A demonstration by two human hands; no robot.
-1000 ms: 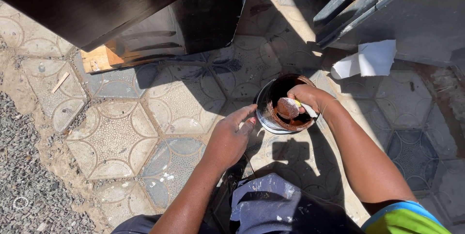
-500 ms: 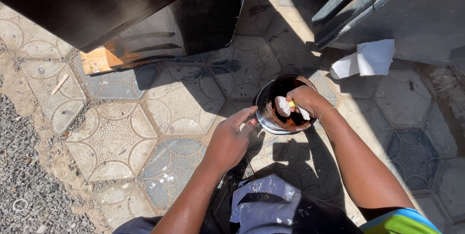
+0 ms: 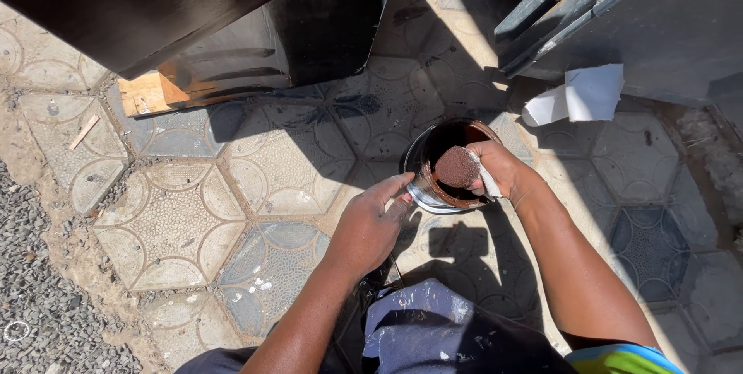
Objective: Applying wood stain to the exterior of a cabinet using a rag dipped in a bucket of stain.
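A can stands on the paved ground, with the left hand touching its left wall and the right hand over its right rim, holding a sponge above the opening. Behind it to the left lies a wooden block under a panel; crumpled paper lies behind it to the right.

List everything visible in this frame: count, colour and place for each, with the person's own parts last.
can: one, metal, dark brown liquid inside, centre on the paving
sponge pad: one, brown-stained, over the can's mouth
dark panel: one, near-black, top left
wood block: one, pale, under the panel
paper scrap: one, white, upper right
metal frame: one, grey, top right
paving tiles: many, beige and grey, hexagonal, underfoot
gravel: grey, lower left
left hand: steadies the can's side
right hand: holds the sponge pad
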